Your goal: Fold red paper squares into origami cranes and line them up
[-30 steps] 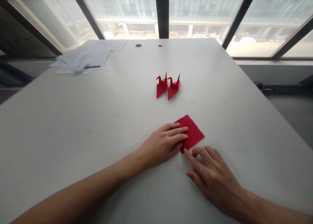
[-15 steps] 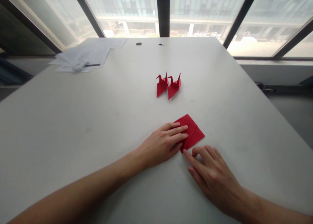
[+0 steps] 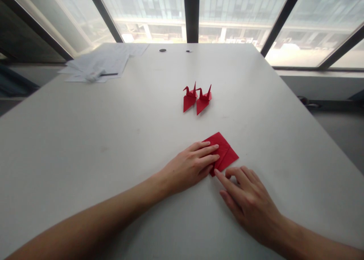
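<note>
A folded sheet of red origami paper point(image 3: 226, 156) lies flat on the white table, with creases and a folded flap across it. My left hand point(image 3: 193, 165) rests open on its left side, fingers stretched over the paper and hiding that part. At the near corner, the index fingertip of my right hand point(image 3: 246, 199) touches the flap's edge. The other fingers of that hand are loosely curled, its thumb apart, and it grips nothing.
Two red paper cranes point(image 3: 190, 101) stand side by side beyond the paper. Loose white sheets point(image 3: 105, 59) with a dark pen point(image 3: 109, 74) lie at the far left of the table point(image 3: 85, 138). Windows point(image 3: 241, 17) rise behind the far edge.
My right index fingertip has slid slightly up along the flap from the paper's near corner. The left hand stays in place on the paper.
</note>
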`<action>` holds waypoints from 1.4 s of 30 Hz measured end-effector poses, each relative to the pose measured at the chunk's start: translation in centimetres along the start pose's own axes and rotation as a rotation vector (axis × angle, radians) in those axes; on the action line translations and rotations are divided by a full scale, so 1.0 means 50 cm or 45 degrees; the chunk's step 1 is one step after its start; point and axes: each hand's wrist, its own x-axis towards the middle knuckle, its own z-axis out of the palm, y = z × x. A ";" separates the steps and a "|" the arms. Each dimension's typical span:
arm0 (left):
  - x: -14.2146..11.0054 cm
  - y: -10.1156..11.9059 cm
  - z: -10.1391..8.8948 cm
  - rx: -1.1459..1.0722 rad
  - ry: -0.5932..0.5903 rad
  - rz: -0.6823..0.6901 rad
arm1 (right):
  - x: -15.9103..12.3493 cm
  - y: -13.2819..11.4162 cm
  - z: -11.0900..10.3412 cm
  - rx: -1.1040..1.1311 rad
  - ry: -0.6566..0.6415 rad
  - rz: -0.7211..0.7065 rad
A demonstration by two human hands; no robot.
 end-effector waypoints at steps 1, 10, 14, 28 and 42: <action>0.000 0.000 0.000 0.005 -0.002 0.003 | 0.001 0.000 0.000 -0.002 -0.011 0.001; -0.003 -0.002 0.002 -0.013 -0.014 -0.018 | 0.004 -0.001 0.000 -0.007 -0.037 0.007; -0.002 -0.002 0.004 -0.020 -0.003 -0.011 | 0.005 -0.002 -0.001 -0.023 -0.041 0.013; -0.002 -0.001 0.004 -0.034 0.009 -0.008 | 0.004 -0.002 0.003 -0.065 -0.037 -0.015; -0.004 -0.002 0.007 0.008 -0.033 -0.053 | 0.005 0.000 0.002 -0.066 -0.054 -0.018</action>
